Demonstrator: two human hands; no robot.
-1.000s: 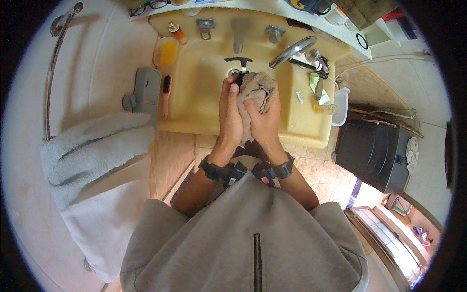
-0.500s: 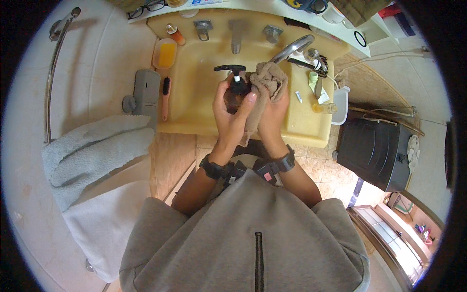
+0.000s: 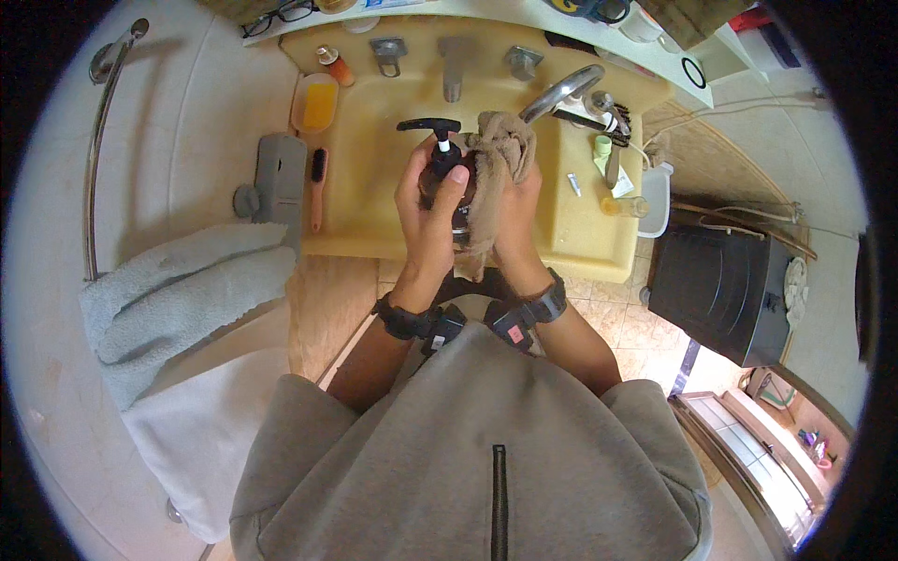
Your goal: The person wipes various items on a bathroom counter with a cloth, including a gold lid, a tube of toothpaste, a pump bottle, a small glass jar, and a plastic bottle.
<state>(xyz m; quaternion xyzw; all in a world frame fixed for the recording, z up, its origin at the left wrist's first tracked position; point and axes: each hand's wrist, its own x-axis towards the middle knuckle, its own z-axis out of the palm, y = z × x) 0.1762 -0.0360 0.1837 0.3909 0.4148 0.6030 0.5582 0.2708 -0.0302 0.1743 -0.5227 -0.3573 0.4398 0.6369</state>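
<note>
My left hand [image 3: 427,224] is wrapped round a dark pump bottle [image 3: 444,164] with a black pump head, its thumb lying across the front. The bottle stands nearly upright above the sink's near part, its nozzle toward the left. A brown cloth [image 3: 500,154] is bunched in my right hand [image 3: 519,220] and presses against the bottle's right side. One end of the cloth hangs down between my wrists. Most of my right fingers are hidden behind the cloth.
Below my hands is the yellow sink [image 3: 360,224], with a faucet [image 3: 453,75] at the back and a curved chrome spout [image 3: 563,92] at the right. On the left rim lie a soap dish [image 3: 318,105] and a brush [image 3: 318,192]. Small bottles and a tube [image 3: 573,184] sit on the right ledge.
Both hands have shifted slightly left and nearer to me with the bottle and cloth. More of the bottle's front shows now, and the cloth has slid along its right side.
</note>
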